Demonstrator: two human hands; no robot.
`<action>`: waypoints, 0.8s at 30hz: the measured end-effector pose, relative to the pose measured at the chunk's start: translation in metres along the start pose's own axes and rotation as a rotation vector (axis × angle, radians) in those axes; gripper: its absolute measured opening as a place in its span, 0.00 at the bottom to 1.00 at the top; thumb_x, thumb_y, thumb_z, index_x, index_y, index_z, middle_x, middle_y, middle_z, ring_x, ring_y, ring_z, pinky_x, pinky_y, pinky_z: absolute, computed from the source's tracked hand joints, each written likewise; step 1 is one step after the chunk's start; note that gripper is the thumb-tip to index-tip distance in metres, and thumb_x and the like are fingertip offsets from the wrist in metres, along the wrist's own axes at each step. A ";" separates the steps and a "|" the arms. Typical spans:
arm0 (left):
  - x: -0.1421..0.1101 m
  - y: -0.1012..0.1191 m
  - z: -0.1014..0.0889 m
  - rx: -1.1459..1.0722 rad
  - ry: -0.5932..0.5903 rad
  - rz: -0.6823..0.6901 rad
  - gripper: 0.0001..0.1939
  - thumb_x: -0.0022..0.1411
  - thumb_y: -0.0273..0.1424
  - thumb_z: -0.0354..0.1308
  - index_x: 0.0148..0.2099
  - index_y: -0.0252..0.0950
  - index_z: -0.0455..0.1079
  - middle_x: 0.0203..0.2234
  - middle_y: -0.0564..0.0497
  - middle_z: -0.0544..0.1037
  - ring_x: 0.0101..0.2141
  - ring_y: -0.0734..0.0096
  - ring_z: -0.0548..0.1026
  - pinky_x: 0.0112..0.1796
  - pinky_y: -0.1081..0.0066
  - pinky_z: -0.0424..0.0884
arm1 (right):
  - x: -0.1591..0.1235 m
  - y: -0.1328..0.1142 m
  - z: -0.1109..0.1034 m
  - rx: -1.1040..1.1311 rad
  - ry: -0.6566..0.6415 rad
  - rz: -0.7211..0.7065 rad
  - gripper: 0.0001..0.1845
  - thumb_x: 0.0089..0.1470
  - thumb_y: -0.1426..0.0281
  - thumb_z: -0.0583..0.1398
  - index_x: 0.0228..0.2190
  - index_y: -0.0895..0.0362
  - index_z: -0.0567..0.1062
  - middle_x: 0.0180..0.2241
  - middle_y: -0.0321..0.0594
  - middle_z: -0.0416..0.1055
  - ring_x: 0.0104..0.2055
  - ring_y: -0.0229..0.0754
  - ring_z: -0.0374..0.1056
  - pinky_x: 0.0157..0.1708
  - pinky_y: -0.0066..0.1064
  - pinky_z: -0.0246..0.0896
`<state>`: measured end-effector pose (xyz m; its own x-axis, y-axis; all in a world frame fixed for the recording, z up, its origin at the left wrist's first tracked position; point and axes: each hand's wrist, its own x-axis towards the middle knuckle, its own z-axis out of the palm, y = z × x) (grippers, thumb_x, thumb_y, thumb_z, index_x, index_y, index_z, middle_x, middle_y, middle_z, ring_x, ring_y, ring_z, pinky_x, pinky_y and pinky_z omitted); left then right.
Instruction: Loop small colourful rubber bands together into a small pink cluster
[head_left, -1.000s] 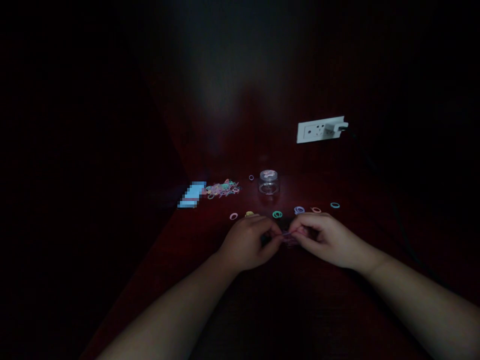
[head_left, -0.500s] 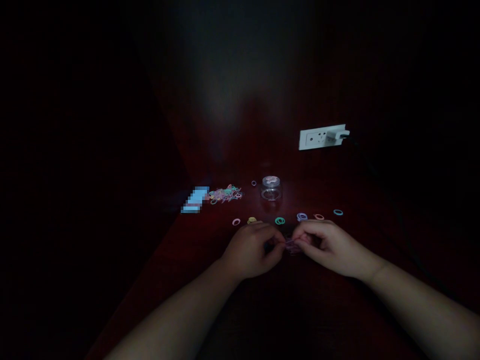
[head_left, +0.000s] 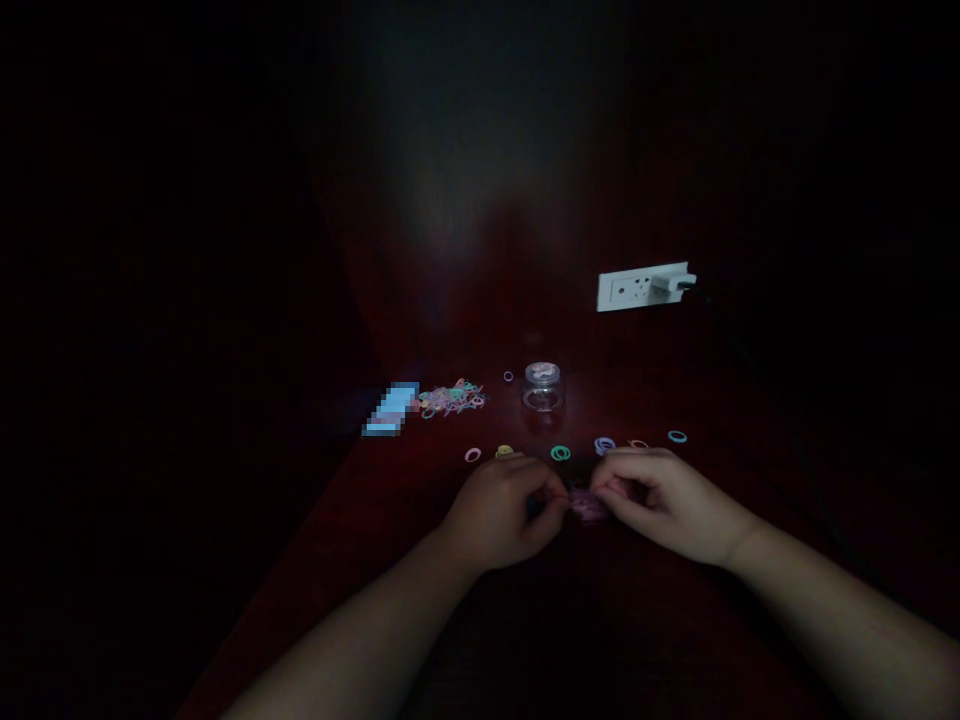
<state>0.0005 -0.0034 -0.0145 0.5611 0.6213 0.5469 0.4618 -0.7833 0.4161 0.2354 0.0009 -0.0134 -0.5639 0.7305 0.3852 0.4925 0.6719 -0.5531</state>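
My left hand (head_left: 510,510) is closed in a pinch at the left edge of a small purple-pink bunch of hair ties (head_left: 587,505). Facing it, my right hand (head_left: 664,500) pinches at the bunch's right side, its fingertips partly covering some pink. The dim light hides exactly which strands each hand grips. Beyond my knuckles lies a row of small elastic hair ties: a pink one (head_left: 472,455), yellow ones (head_left: 505,452), green ones (head_left: 560,453), lilac ones (head_left: 604,446), an orange one (head_left: 638,445) partly behind my right hand, and a blue one (head_left: 677,437).
A clear lidded jar (head_left: 542,388) stands behind the row. Left of it are a single pale hair tie (head_left: 508,376), a mixed heap of hair ties (head_left: 453,399) and a pixelated bright rectangle (head_left: 391,409). A wall socket (head_left: 643,287) holds a plug with a dark cable.
A purple strand stretched between my fingertips a second ago no longer shows clearly. My hands have drawn slightly apart over the purple bunch. The whole view has shifted, so everything sits lower.
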 end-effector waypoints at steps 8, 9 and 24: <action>-0.002 -0.001 -0.002 0.013 -0.007 0.003 0.02 0.61 0.27 0.58 0.34 0.37 0.72 0.28 0.54 0.77 0.31 0.72 0.74 0.35 0.68 0.69 | 0.000 0.012 -0.026 -0.064 0.041 0.098 0.07 0.57 0.71 0.58 0.27 0.57 0.73 0.23 0.34 0.67 0.24 0.34 0.60 0.25 0.27 0.55; -0.002 -0.001 -0.002 0.009 0.000 -0.001 0.02 0.61 0.28 0.59 0.35 0.37 0.72 0.28 0.54 0.78 0.31 0.72 0.74 0.35 0.68 0.69 | 0.000 0.010 -0.024 -0.058 0.040 0.100 0.07 0.57 0.71 0.58 0.27 0.57 0.73 0.23 0.34 0.67 0.24 0.34 0.61 0.25 0.27 0.55; -0.002 0.004 0.002 0.009 0.065 0.055 0.03 0.60 0.27 0.60 0.36 0.38 0.76 0.27 0.54 0.80 0.27 0.74 0.76 0.31 0.72 0.71 | 0.003 -0.018 0.006 -0.006 0.052 -0.030 0.08 0.56 0.75 0.58 0.25 0.57 0.71 0.24 0.34 0.65 0.26 0.35 0.61 0.27 0.28 0.56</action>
<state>0.0028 -0.0081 -0.0153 0.5405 0.5742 0.6149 0.4374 -0.8161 0.3777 0.2213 -0.0099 -0.0067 -0.5438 0.7149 0.4395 0.4800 0.6946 -0.5359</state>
